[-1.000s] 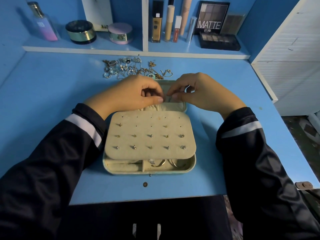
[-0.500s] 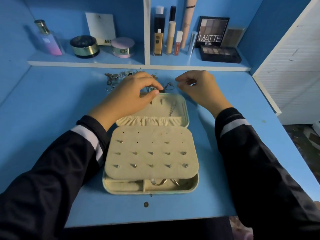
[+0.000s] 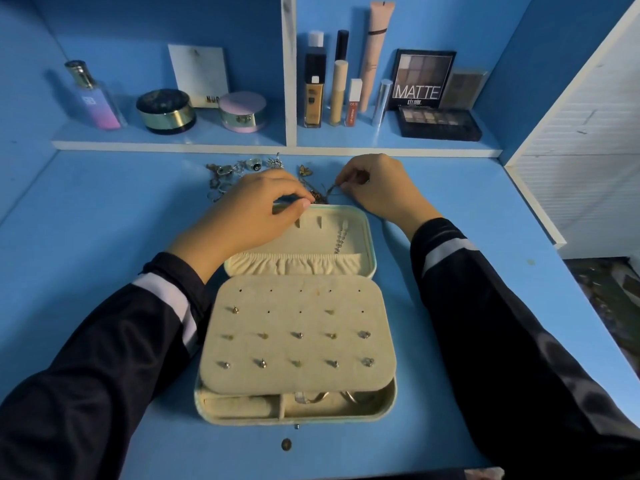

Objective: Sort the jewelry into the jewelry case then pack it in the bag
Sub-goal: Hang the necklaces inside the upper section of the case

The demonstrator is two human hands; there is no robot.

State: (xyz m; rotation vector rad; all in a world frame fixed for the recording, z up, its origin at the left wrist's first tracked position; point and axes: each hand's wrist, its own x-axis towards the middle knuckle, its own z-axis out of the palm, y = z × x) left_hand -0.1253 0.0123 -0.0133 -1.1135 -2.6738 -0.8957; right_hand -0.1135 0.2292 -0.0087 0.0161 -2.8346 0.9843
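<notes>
Open mint-green jewelry case with cream lining [image 3: 372, 244] at frame centre on blue surface [image 3: 104, 271]. Loose pile of silver and gold jewelry [image 3: 225, 174] just above case's far rim, long axis left-right. Both hands at pile.

Right hand [image 3: 377, 185] pinches thin gold-toned piece [image 3: 330, 191], which slants down-left toward left hand [image 3: 263, 206]. Left fingers curled; cannot tell if holding anything. Case lid directly below hands.

Counts:
- one case
- twelve studs on cream earring panel [image 3: 284, 351]
- one silver chain [image 3: 341, 237] in lid
- one small round item [image 3: 286, 444] below case

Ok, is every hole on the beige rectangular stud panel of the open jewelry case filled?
No, the top row of holes on the beige rectangular stud panel is bare, and the small metal studs sit only in the lower rows.
</notes>
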